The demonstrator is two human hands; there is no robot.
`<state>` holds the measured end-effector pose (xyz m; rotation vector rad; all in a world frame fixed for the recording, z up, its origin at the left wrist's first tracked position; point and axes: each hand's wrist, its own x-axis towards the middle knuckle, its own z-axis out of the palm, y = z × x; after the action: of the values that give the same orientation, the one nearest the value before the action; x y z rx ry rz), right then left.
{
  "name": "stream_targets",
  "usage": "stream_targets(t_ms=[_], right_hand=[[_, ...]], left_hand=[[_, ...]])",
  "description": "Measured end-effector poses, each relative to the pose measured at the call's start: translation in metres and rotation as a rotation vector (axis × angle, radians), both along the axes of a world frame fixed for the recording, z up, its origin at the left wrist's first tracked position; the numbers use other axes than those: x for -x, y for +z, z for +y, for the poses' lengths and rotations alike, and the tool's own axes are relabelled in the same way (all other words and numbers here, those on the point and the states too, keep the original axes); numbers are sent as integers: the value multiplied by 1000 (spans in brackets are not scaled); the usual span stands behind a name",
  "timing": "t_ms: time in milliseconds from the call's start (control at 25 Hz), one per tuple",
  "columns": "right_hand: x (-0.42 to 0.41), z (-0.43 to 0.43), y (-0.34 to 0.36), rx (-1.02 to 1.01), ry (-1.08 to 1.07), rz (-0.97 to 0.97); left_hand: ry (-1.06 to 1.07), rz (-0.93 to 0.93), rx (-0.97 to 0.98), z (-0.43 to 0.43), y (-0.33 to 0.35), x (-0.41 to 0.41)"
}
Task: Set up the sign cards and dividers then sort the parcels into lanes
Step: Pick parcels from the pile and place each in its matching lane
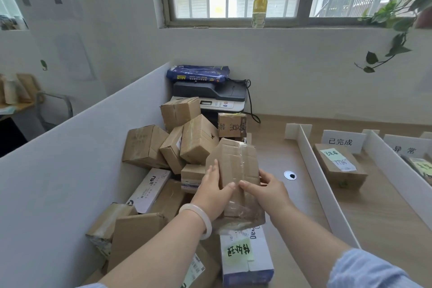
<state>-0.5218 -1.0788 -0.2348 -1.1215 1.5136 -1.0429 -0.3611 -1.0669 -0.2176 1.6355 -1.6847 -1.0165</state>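
A taped brown cardboard parcel [236, 166] is lifted above the parcel pile [177, 147] at the desk's left side. My left hand [211, 192] grips its left edge and my right hand [264, 188] grips its right edge, thumbs on the top face. White dividers [320, 175] form lanes on the right. A sign card [342, 141] stands at the head of the first lane, where a parcel with a green note [339, 166] lies. A second sign card [405, 147] heads the lane to its right, with another parcel [420, 166] partly cut off.
A tall white partition [70, 170] borders the pile on the left. A printer [210, 98] with a blue paper pack on top stands at the back wall. A white box with a green note [245, 255] lies near me. A cable grommet [289, 175] sits in the desk.
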Motion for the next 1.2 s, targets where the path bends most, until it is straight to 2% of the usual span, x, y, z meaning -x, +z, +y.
stream_targets(t_ms=[120, 200, 360, 480, 560, 800, 960, 1040, 1120, 1200], right_hand=[[3, 2, 1, 4, -70, 253], [4, 5, 1, 7, -64, 303], [5, 9, -3, 85, 18, 13], [2, 11, -2, 111, 31, -61], [-4, 15, 4, 134, 63, -87], [-22, 13, 0, 195, 100, 5], [-14, 15, 6, 202, 85, 12], [0, 11, 5, 137, 17, 83], [14, 8, 0, 15, -38, 173], [22, 8, -8, -106, -42, 118]], left_hand=[[-5, 87, -24, 2, 1, 6], [7, 100, -40, 4, 2, 9], [26, 31, -28, 6, 4, 13], [23, -64, 43, 5, 5, 15], [51, -60, 42, 3, 3, 14], [176, -101, 20, 4, 7, 16], [229, -56, 41, 1, 7, 11], [199, -13, 31, 0, 6, 8], [148, 106, 24, 0, 6, 7], [101, 209, 21, 0, 6, 6]])
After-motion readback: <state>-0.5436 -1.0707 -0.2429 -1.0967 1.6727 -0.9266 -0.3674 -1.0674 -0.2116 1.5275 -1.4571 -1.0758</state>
